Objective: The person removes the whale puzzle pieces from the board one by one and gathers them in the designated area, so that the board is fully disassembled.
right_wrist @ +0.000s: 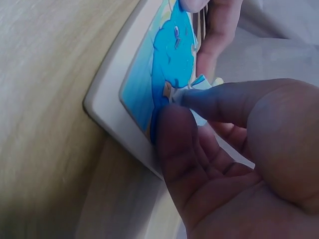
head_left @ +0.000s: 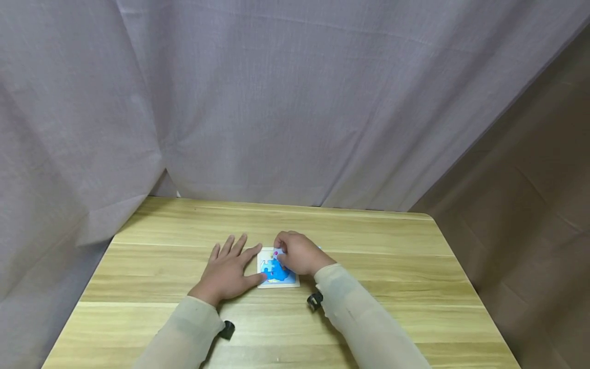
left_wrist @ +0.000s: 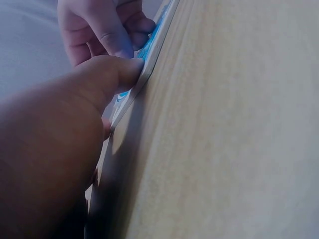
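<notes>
A small jigsaw puzzle board (head_left: 287, 286) with a pale frame and a blue cartoon picture lies flat on the table. My left hand (head_left: 228, 274) lies at its left side with fingers spread, and the thumb rests on the board's edge, as the left wrist view also shows. Over the board's upper right part, my right hand (head_left: 300, 254) pinches a light-blue puzzle piece (right_wrist: 200, 83) between thumb and fingers, close to the picture. Much of that piece is hidden by the fingers. A blue figure (right_wrist: 172, 55) shows on the assembled part of the picture.
The board sits on a light wood-grain table (head_left: 392, 266). Grey curtain cloth (head_left: 276, 102) hangs behind the table's far edge, and darker cloth (head_left: 530, 205) hangs on the right. A black strap piece (head_left: 315, 301) shows at the right wrist, another (head_left: 227, 330) at the left.
</notes>
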Tool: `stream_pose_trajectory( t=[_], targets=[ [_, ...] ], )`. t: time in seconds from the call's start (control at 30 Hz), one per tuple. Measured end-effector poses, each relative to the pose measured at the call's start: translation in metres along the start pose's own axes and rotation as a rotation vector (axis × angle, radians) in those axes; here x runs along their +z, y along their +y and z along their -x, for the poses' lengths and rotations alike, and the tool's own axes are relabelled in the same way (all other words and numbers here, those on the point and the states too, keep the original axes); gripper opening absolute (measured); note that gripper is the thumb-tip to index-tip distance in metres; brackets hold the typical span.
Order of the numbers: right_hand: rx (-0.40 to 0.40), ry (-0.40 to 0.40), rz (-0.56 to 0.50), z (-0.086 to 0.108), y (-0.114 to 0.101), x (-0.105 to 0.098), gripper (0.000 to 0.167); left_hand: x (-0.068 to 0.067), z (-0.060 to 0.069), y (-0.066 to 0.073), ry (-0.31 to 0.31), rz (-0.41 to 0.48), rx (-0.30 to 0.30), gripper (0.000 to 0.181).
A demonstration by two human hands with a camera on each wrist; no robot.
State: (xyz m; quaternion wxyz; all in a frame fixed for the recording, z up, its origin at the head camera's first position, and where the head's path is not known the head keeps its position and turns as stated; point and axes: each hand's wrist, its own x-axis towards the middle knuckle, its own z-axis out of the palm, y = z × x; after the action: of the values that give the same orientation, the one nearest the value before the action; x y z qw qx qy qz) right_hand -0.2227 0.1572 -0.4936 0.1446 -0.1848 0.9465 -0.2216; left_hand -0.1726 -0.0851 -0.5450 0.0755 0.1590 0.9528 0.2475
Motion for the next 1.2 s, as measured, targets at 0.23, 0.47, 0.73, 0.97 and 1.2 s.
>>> stream_pose_trajectory(
  t=[0.23,0.47,0.73,0.97,1.2],
  targets=[
    [-0.007,-0.006,-0.055,-0.001,0.003,-0.002,0.013,0.000,0.000,-0.003,0.000,0.000,-0.003,0.084],
    [-0.031,-0.006,-0.078,0.000,0.010,-0.001,0.014,0.001,0.001,-0.004,0.001,0.003,-0.007,0.084],
    [-0.040,-0.012,-0.133,0.001,0.016,-0.002,0.012,-0.001,0.001,-0.002,0.005,-0.002,-0.005,0.084],
    [-0.034,-0.053,-0.244,0.003,0.021,-0.003,0.012,-0.001,0.002,0.000,0.007,0.006,-0.004,0.084],
    [-0.025,-0.064,-0.250,0.005,0.022,-0.004,0.014,0.001,0.001,-0.002,0.010,0.002,0.004,0.084]
  ],
)
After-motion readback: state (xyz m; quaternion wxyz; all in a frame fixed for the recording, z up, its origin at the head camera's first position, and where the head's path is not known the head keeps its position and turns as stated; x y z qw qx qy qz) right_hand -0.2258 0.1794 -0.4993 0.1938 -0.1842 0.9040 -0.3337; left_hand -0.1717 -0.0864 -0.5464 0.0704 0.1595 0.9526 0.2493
